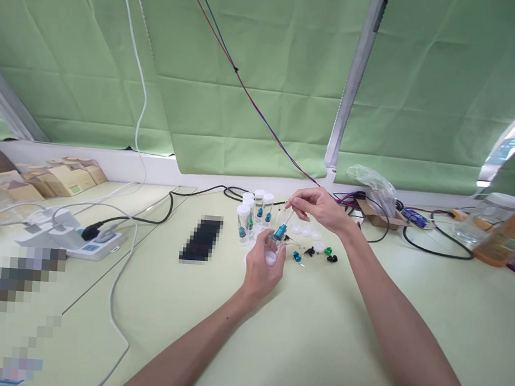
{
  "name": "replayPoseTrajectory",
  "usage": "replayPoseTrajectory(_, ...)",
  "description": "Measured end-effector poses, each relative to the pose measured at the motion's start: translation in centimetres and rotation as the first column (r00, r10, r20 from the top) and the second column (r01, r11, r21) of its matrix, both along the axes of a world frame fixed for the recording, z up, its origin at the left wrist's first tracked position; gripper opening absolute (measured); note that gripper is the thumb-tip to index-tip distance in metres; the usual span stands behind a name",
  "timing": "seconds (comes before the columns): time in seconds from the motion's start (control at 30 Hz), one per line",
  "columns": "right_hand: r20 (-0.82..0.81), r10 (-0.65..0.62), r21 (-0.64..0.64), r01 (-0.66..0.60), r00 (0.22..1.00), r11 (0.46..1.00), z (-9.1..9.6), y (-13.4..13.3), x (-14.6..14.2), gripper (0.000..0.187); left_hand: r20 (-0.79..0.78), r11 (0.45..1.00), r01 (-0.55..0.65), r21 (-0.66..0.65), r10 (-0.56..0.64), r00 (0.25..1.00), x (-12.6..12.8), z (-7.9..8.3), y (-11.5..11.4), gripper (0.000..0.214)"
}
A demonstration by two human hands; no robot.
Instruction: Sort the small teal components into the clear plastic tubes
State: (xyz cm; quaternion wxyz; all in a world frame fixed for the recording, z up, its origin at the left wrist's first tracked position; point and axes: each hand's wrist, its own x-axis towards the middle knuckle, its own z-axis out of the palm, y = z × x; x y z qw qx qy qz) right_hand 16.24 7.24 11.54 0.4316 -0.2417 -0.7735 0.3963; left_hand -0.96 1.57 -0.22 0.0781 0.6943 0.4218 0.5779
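My left hand (263, 265) is closed around a small clear vial (276, 241) with a blue component (280, 231) at its mouth. My right hand (317, 208) is raised just above it, thumb and forefinger pinched on the thin leads of that blue component. Behind the hands stand several capped clear vials (253, 213), each with a blue part inside. Loose white caps (308, 233) and small blue, green and black components (315, 254) lie on the pale green table (318, 326) to the right of my left hand.
A dark blurred phone (201, 239) lies left of the vials. A white power strip (71, 239) with cables sits at the left. Black cables, a cardboard box with a plastic bag (374, 192), a clear jar (487, 218) and an orange bottle (508, 237) are at the right. Green blinds hang behind.
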Motion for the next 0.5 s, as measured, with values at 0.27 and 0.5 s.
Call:
replayPoseTrajectory(0.27,0.011,-0.006,-0.017,0.006,1.0,1.0,0.15,-0.27,-0.03,0.03,0.011,1.0,0.004,0.005,-0.004,1.0,-0.1,0.1,0.09,0.034)
replayPoseTrajectory(0.5,-0.094,-0.053,-0.064,0.048,0.994,0.997,0.25,0.11,0.23,0.029,0.015,1.0,-0.022,-0.006,0.022,1.0,-0.19,0.24,0.12,0.033)
